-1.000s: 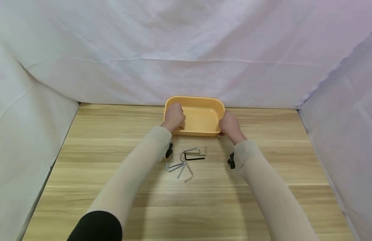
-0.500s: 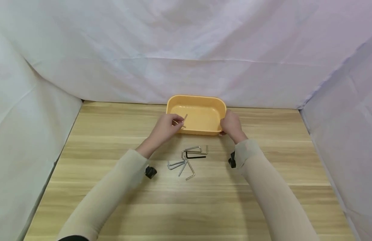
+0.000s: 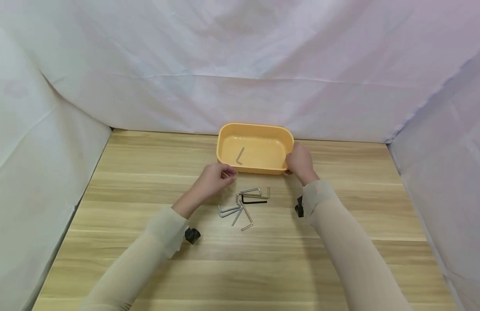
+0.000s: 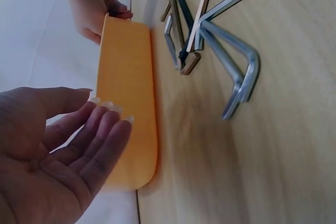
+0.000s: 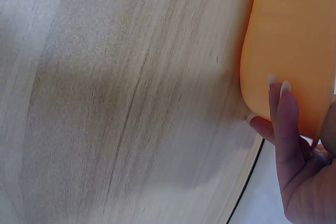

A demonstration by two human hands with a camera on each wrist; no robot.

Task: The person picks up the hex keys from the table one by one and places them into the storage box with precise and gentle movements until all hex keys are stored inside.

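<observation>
If the right hand [image 3: 299,160] gripping the yellow tray's [image 3: 255,149] right rim slips, the tray could slide while the empty, loosely open left hand [image 3: 214,178] hangs near the hex keys [image 3: 244,204].

head: high, fwd-down, far | wrists: low, close – all share tray [image 3: 255,128]
</observation>
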